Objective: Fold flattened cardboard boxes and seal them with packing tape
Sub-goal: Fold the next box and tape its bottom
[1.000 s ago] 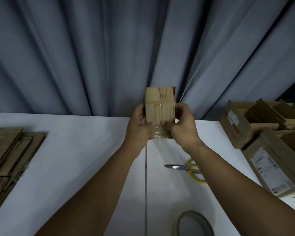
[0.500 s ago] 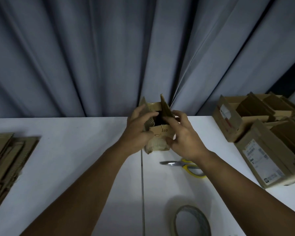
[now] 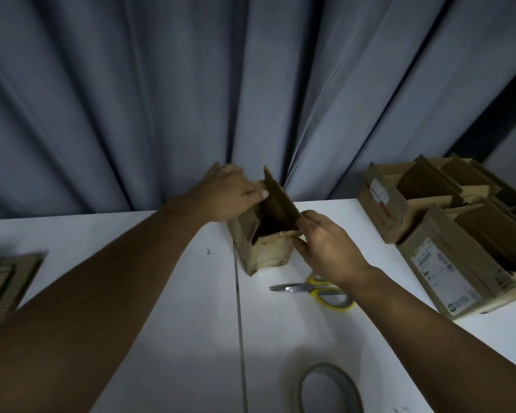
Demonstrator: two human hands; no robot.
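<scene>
Since half a second ago the small cardboard box [image 3: 265, 254] has come down out of the air and now stands on the white table [image 3: 161, 338], just right of the seam between the two tabletops and near the table's far edge, its top open towards the camera. One long flap [image 3: 280, 201] sticks up at a tilt on the box's right side, while the near flap folds a little inward over the dark opening. The left hand [image 3: 224, 195] has shifted onto the box's far left top, where it lies with fingers stretched out, pressing on the cardboard, not curled round it; its fingertips are blurred. The right hand [image 3: 328, 245] pinches the near right corner of the box between thumb and fingers, where the upright flap meets the near one. Yellow-handled scissors [image 3: 319, 289] lie just in front of the box, partly under the right wrist. A roll of packing tape [image 3: 349, 389] lies flat near the bottom edge. Flattened cardboard [image 3: 3, 281] is stacked at the far left, and several opened boxes [image 3: 447, 263] crowd the right side, against a grey curtain [image 3: 161, 99]
</scene>
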